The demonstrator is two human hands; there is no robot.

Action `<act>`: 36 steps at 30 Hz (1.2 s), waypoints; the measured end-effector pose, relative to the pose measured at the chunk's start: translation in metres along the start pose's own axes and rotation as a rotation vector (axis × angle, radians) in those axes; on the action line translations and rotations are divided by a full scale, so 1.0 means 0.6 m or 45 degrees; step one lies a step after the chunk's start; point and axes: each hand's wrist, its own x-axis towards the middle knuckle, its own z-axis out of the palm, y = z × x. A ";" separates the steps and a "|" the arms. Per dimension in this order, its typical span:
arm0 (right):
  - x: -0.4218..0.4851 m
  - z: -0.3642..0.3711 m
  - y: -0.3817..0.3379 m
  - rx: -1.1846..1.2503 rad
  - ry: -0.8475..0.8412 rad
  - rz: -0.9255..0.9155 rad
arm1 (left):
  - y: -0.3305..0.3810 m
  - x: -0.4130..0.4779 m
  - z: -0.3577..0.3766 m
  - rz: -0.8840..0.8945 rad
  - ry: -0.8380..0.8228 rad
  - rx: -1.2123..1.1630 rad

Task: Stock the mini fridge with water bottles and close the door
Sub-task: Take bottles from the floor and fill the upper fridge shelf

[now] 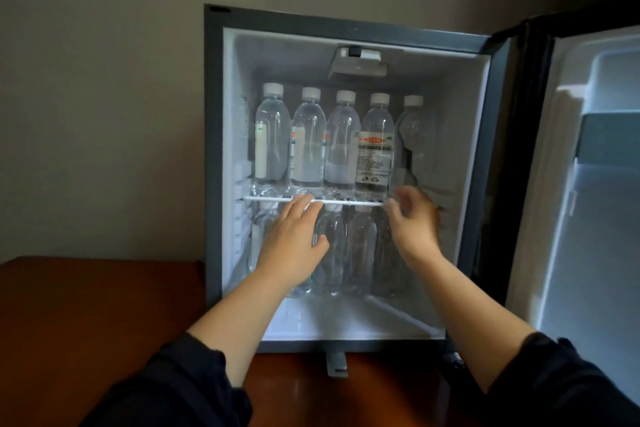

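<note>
ok, head view: mini fridge [214, 149] with a dark grey frame and a white lit inside stands on a reddish-brown wooden top [86, 305] against a beige wall [104, 80]. its door [588, 201] is swung wide open to the right, white inner lining facing the camera.

upper row [341, 142]: five clear water bottles with white caps, upright, side by side on the white wire shelf [349, 202]. the fourth bottle [375, 152] shows a white label with an orange band and fine print; the fifth bottle [414, 135] sits a bit further back at the right. lower row [362, 246]: more clear bottles upright on the fridge floor under the shelf, partly hidden by the hands, count unclear.

left hand [294, 246] is flat with straight, spread fingers in front of the lower bottles, fingertips up at the shelf's front rail. right hand [412, 222] is motion-blurred near the right end of the rail, fingers loosely bent; cannot tell if it pinches anything. dark sleeves [180, 385] on both forearms.
</note>
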 end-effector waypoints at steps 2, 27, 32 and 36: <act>-0.029 0.001 -0.014 0.017 -0.099 -0.094 | 0.013 -0.026 -0.018 -0.059 -0.136 -0.084; -0.489 0.270 -0.265 0.043 -1.838 -0.369 | -0.218 -0.559 -0.403 -1.091 -0.814 0.461; -0.607 0.325 -0.346 0.134 -2.018 -0.504 | -0.248 -0.678 -0.471 -1.294 -0.792 0.423; -0.712 0.363 -0.411 0.192 -2.163 -0.646 | -0.263 -0.763 -0.501 -1.418 -0.748 0.390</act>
